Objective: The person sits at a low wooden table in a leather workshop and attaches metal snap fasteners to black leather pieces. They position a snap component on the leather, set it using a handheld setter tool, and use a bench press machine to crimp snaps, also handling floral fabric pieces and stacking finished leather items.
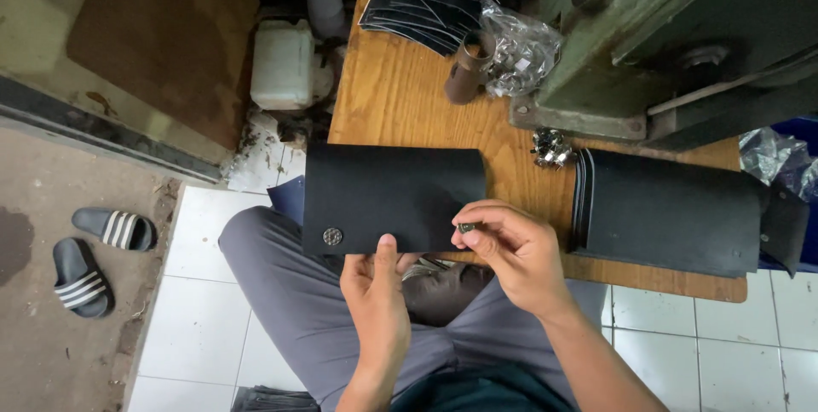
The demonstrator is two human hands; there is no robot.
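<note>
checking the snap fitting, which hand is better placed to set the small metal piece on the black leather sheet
Right hand: it already pinches the small metal piece at the black leather sheet; left hand steadies it.

Small workshop. Heavy green machine [665,28] bolted on a wooden bench [409,97]. Stacks of cut black leather pieces [673,207], bag of metal snaps [520,50], tiled floor [204,310].

Left hand [377,291]: holds the bottom edge of a black sheet [392,195], thumb on top.
Right hand [511,250]: pinches a small metal stud [466,227] at the sheet's lower right corner.
Sheet: has a round metal snap [332,236] at its lower left.
Table [409,105]: wooden, middle of the frame.
Right side: a stack of black sheets [669,212].
Lower left: striped sandals [94,254] on the floor.
</note>
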